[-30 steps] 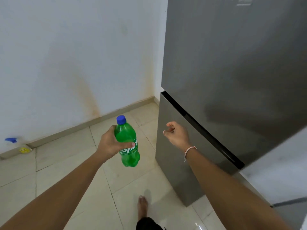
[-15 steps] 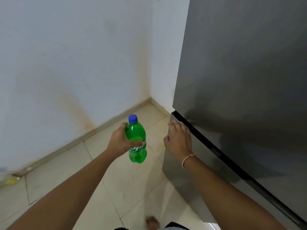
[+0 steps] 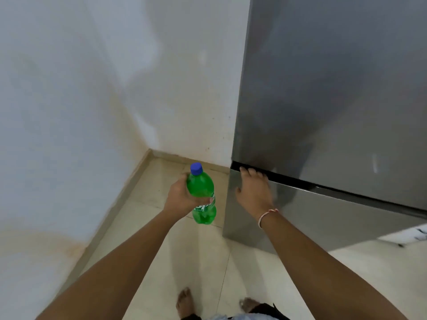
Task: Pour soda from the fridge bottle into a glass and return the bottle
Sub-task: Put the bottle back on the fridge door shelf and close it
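Note:
A green soda bottle (image 3: 200, 188) with a blue cap and a white-lettered label is upright in my left hand (image 3: 179, 199), which grips it around the middle just left of the fridge corner. The grey fridge (image 3: 335, 88) fills the right side, both doors closed. My right hand (image 3: 253, 192) lies on the top left corner of the lower door (image 3: 323, 218). Its fingertips hook into the dark gap (image 3: 300, 181) between the doors, and the thumb is spread against the door face. No glass is in view.
A stained white wall (image 3: 69, 112) stands on the left and meets another wall in the corner behind the bottle. The floor (image 3: 196, 262) is pale tile, with my bare feet (image 3: 184, 301) at the bottom edge. A white surface (image 3: 413, 234) juts in at the right edge.
I have stepped closer and turned toward the fridge. My right hand went from hovering beside the lower door to hooking its fingers into the gap above it. The bottle stays in my left hand.

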